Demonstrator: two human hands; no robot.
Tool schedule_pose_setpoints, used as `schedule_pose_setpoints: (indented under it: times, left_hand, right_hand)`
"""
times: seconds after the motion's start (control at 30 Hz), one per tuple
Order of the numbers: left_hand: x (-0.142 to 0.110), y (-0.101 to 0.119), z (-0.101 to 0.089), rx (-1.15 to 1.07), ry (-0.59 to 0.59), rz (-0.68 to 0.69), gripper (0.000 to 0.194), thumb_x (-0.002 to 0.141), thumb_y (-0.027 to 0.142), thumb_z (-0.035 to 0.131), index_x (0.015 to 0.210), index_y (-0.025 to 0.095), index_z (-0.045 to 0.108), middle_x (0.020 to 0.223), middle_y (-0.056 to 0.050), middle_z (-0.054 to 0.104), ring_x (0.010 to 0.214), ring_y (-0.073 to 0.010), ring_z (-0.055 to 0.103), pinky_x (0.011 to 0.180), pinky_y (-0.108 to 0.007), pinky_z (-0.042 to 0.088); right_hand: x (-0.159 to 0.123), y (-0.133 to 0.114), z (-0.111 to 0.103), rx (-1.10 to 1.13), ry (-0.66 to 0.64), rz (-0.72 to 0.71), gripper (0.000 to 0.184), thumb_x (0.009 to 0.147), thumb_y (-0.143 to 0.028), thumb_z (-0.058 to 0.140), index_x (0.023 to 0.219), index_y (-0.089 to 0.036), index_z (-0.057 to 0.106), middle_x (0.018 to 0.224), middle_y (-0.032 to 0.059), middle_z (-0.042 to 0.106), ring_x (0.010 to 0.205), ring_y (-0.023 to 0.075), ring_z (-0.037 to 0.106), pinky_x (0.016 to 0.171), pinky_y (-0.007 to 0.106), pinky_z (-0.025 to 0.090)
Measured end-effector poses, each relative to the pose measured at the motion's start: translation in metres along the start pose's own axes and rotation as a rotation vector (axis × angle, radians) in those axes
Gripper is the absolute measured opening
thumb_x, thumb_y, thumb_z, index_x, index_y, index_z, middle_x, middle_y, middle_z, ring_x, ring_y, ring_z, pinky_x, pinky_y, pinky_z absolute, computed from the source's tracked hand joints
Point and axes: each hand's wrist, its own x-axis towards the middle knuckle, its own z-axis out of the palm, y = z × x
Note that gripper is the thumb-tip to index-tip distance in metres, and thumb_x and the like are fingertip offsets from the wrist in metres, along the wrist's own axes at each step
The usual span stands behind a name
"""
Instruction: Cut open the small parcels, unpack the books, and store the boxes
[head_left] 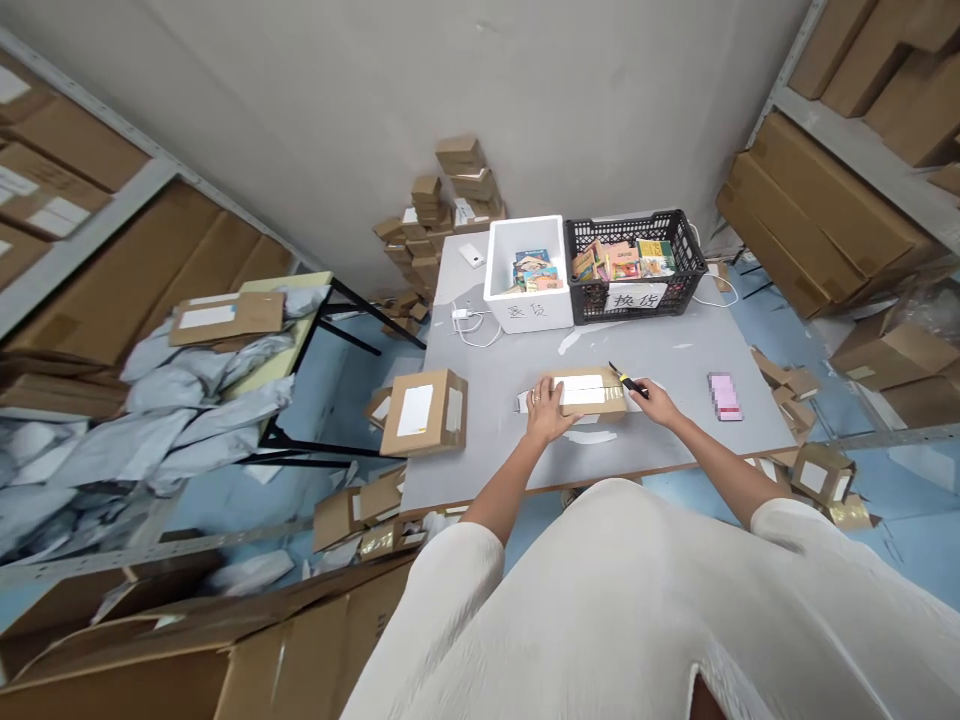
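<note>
A small cardboard box with a white label and tape lies on the grey table in front of me. My left hand rests on its left part, fingers spread over the top. In my right hand is a yellow and black utility knife, its tip pointing up and left above the box's right end. The fingers are wrapped around the knife's handle.
A white foam box and a black crate, both with booklets, stand at the table's back. A larger carton sits at the left edge, a pink phone at right. Shelves with cartons flank both sides; grey parcels lie left.
</note>
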Motion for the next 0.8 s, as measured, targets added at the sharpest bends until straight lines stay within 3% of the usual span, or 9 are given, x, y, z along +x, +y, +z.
schedule_pose_setpoints:
  times: [0.1, 0.2, 0.4, 0.47, 0.63, 0.8]
  left_hand:
    - [-0.009, -0.019, 0.001, -0.079, -0.042, -0.101, 0.1, 0.085, 0.055, 0.084, 0.169, 0.03, 0.035, 0.18, -0.019, 0.028, 0.164, -0.0407, 0.035, 0.128, -0.056, 0.038]
    - [-0.008, -0.023, 0.001, -0.205, -0.081, -0.158, 0.095, 0.091, 0.05, 0.079, 0.17, 0.031, 0.032, 0.174, -0.018, 0.039, 0.152, -0.0363, 0.053, 0.117, -0.046, 0.051]
    - [0.01, -0.005, -0.007, -0.301, -0.086, -0.221, 0.078, 0.09, 0.068, 0.074, 0.156, 0.033, 0.054, 0.156, -0.012, 0.06, 0.142, -0.0348, 0.061, 0.112, -0.042, 0.053]
    - [0.016, 0.0, -0.004, -0.382, -0.073, -0.27, 0.079, 0.091, 0.069, 0.072, 0.157, 0.03, 0.052, 0.155, -0.014, 0.063, 0.143, -0.0362, 0.06, 0.112, -0.044, 0.052]
    - [0.021, -0.001, 0.016, -0.577, 0.004, -0.281, 0.086, 0.097, 0.047, 0.068, 0.169, 0.023, 0.03, 0.158, -0.016, 0.062, 0.142, -0.0348, 0.062, 0.113, -0.045, 0.052]
    - [0.012, -0.011, 0.033, -0.639, -0.081, -0.226, 0.077, 0.091, 0.032, 0.071, 0.162, 0.024, 0.04, 0.143, -0.013, 0.072, 0.128, -0.0321, 0.071, 0.107, -0.044, 0.057]
  right_hand:
    - [0.003, -0.01, 0.01, 0.034, -0.059, 0.019, 0.043, 0.104, -0.052, 0.051, 0.134, -0.025, 0.062, 0.127, 0.0113, 0.078, 0.111, 0.0285, 0.073, 0.095, 0.042, 0.058]
    - [0.005, -0.016, 0.012, 0.03, -0.067, 0.023, 0.046, 0.104, -0.056, 0.047, 0.138, -0.025, 0.058, 0.121, 0.0105, 0.08, 0.105, 0.0288, 0.074, 0.092, 0.042, 0.058]
    - [0.011, -0.004, -0.002, 0.055, 0.095, 0.11, 0.053, 0.103, -0.064, 0.044, 0.136, -0.025, 0.057, 0.115, 0.0102, 0.08, 0.102, 0.0296, 0.074, 0.089, 0.041, 0.058]
    - [0.011, 0.003, -0.002, 0.12, 0.12, 0.129, 0.052, 0.101, -0.065, 0.047, 0.135, -0.026, 0.057, 0.115, 0.0092, 0.079, 0.102, 0.0282, 0.074, 0.09, 0.042, 0.058]
    - [0.003, 0.018, 0.009, 0.232, 0.112, 0.176, 0.048, 0.099, -0.062, 0.05, 0.132, -0.028, 0.057, 0.124, 0.0086, 0.078, 0.109, 0.0266, 0.074, 0.098, 0.043, 0.058]
    - [-0.005, 0.025, 0.016, 0.21, 0.063, 0.211, 0.042, 0.097, -0.058, 0.053, 0.124, -0.026, 0.059, 0.121, 0.0093, 0.079, 0.111, 0.0278, 0.074, 0.105, 0.046, 0.055]
